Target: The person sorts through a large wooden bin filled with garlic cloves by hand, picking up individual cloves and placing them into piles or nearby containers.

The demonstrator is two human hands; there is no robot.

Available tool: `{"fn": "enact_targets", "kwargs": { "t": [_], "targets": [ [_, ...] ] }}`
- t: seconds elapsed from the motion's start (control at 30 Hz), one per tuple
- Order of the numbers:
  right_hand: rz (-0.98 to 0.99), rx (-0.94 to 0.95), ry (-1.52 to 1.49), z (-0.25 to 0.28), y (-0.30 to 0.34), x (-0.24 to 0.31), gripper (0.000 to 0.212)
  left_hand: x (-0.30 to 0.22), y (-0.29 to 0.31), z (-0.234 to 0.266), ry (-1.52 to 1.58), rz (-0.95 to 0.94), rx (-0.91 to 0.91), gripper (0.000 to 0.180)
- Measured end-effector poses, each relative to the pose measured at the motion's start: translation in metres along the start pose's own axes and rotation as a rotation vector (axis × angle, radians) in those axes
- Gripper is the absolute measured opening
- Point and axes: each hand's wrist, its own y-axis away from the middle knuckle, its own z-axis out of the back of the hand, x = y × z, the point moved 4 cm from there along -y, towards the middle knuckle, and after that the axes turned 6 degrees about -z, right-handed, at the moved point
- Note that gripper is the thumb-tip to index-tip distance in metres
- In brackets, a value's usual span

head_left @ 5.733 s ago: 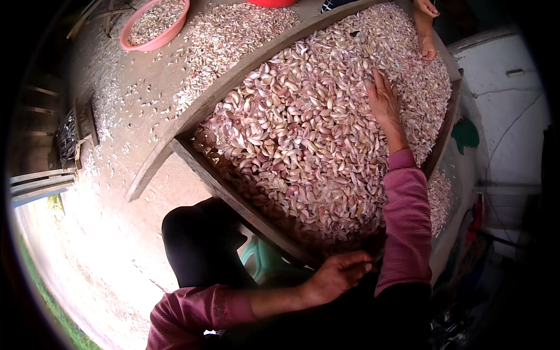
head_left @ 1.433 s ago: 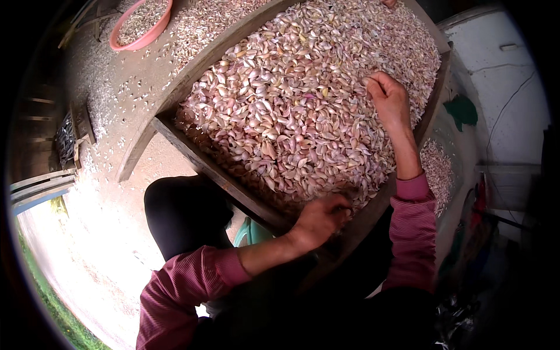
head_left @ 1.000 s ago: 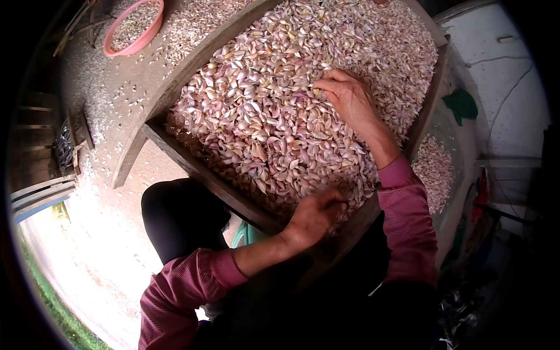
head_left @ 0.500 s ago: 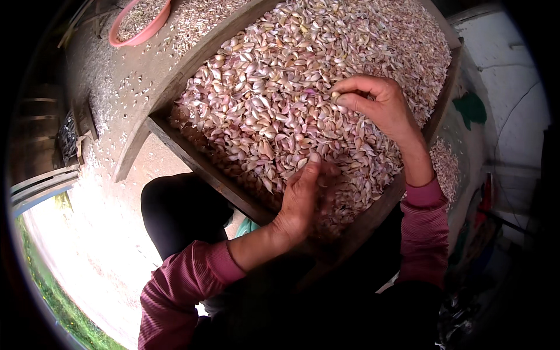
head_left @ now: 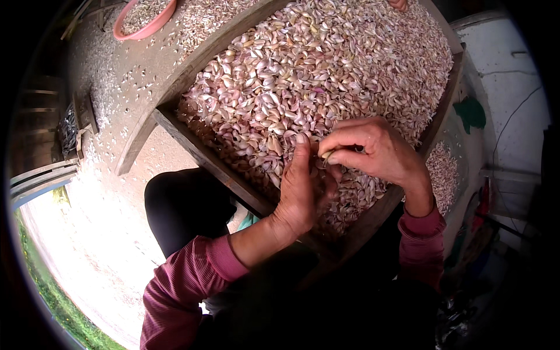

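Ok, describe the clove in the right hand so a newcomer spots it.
Find the wooden tray of garlic cloves. Above its near part, the right hand pinches one clove in its fingertips. It looks yellowish, unlike the mostly pinkish cloves lying loose beneath.

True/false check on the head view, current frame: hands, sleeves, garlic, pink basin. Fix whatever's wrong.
1. The right hand pinches a small yellowish piece between thumb and finger. True.
2. The left hand lies flat, palm down, on the heap. False: it is held with its thumb pointing up, at the near side of the heap; its fingers are partly hidden.
3. Garlic cloves are heaped inside a wooden-sided box. True.
4. The pink basin stands inside the box. False: it is on the floor, outside the box, at the upper left.
5. Both of the person's sleeves are green. False: they are dark red.
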Motion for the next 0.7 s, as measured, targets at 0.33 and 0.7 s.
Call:
{"fn": "enact_targets", "kwargs": {
  "t": [0.33,0.7],
  "targets": [
    [0.074,-0.333,0.148,-0.02,-0.038,-0.063,0.023,0.018,0.006,-0.002,-0.073,0.156,0.204,0.026],
    [-0.032,-0.49,0.203,-0.022,-0.06,-0.053,0.013,0.028,0.014,0.001,-0.395,0.081,0.326,0.026]
  ]
}}
